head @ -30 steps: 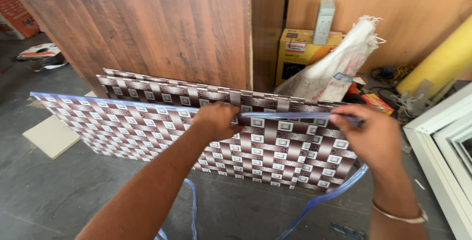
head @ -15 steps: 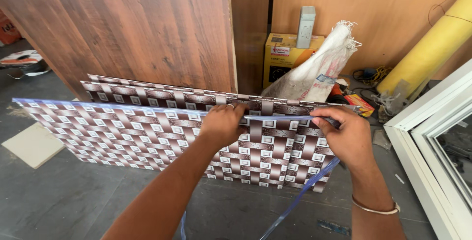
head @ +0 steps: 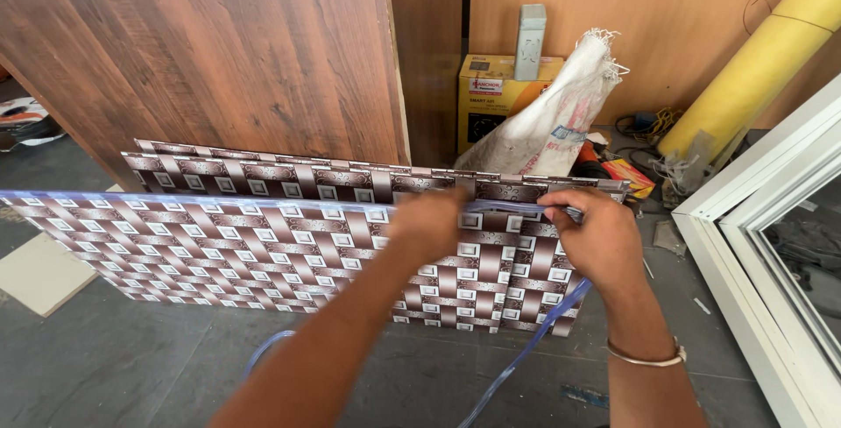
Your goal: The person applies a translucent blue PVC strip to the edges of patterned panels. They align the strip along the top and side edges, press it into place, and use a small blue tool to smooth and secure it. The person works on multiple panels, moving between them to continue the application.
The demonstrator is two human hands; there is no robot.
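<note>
A brown panel with a woven pattern of white squares stands on its long edge on the dark floor, with more such panels leaning behind it. A clear bluish plastic strip runs along its top edge and hangs down to the floor at the right. My left hand presses on the top edge over the strip. My right hand pinches the strip at the panel's right end. A thin bangle sits on my right wrist.
Large wooden boards lean behind the panels. A yellow box, a white sack and a yellow roll stand at the back right. A white window frame lies at the right. A pale tile is on the floor, left.
My view has shifted a little to the right and closer. Both hands have slid rightward along the panel's top edge with the strip.
</note>
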